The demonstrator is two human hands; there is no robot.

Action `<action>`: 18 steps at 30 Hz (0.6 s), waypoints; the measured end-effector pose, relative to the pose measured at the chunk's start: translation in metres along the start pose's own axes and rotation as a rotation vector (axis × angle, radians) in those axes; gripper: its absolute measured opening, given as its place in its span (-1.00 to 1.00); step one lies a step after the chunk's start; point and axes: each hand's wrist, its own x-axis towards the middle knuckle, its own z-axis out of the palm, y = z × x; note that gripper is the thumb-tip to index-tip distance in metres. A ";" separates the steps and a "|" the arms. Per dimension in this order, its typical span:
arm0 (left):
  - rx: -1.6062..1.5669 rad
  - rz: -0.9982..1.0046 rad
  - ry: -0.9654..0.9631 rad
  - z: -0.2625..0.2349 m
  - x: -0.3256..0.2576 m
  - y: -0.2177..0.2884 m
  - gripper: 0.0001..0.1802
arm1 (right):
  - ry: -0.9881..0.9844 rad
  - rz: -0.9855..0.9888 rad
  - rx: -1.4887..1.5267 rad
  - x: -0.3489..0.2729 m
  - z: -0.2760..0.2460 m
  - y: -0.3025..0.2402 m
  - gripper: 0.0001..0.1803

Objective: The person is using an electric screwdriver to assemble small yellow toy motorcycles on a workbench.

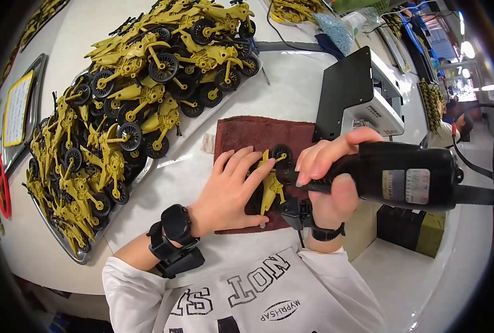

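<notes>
Metal tray [79, 256] at left heaped with yellow toy motorcycles [141, 77]; flat left hand [231, 188] pins one motorcycle [270, 186] on brown towel [252, 136], right hand [327, 183] wrapped round what's probably a black electric screwdriver [402, 175].

A white bench [291, 94] fills the view; bright ceiling lights [468, 50] glow over a workshop aisle at right.

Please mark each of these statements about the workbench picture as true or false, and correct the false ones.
1. The left hand presses a yellow toy motorcycle flat on a brown cloth. True.
2. The right hand is empty. False: it grips a black electric screwdriver.
3. The metal tray at the left holds many yellow toy motorcycles. True.
4. The left wrist is bare. False: it wears a black watch.
5. The cloth is blue. False: it is brown.
</notes>
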 end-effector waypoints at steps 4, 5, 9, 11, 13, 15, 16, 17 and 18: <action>-0.021 0.009 0.044 0.003 -0.001 -0.003 0.04 | -0.062 -0.026 -0.025 -0.001 -0.005 0.006 -0.33; -0.030 0.017 0.056 0.003 0.000 -0.003 0.04 | -0.120 -0.051 -0.032 -0.001 -0.007 0.008 -0.31; -0.052 0.033 0.078 0.006 0.001 -0.005 0.03 | -0.301 -0.109 -0.073 0.003 -0.016 0.012 -0.20; -0.050 0.034 0.086 0.007 0.000 -0.007 0.02 | -0.331 -0.003 -0.104 0.001 -0.017 0.005 -0.13; -0.048 0.034 0.094 0.007 -0.001 -0.008 0.01 | -0.271 0.016 -0.040 0.000 0.001 0.003 -0.12; -0.056 -0.010 0.062 0.005 0.000 -0.008 0.00 | -0.211 0.036 0.027 0.003 0.002 0.007 -0.11; -0.060 -0.010 0.062 0.006 0.000 -0.008 0.00 | -0.325 -0.058 -0.007 0.006 -0.006 0.010 -0.13; -0.058 0.000 0.080 0.007 -0.001 -0.008 0.00 | -0.439 -0.152 -0.039 0.008 -0.010 0.012 -0.15; -0.054 0.010 0.097 0.008 -0.001 -0.009 -0.01 | -0.440 -0.149 -0.040 0.007 -0.011 0.015 -0.15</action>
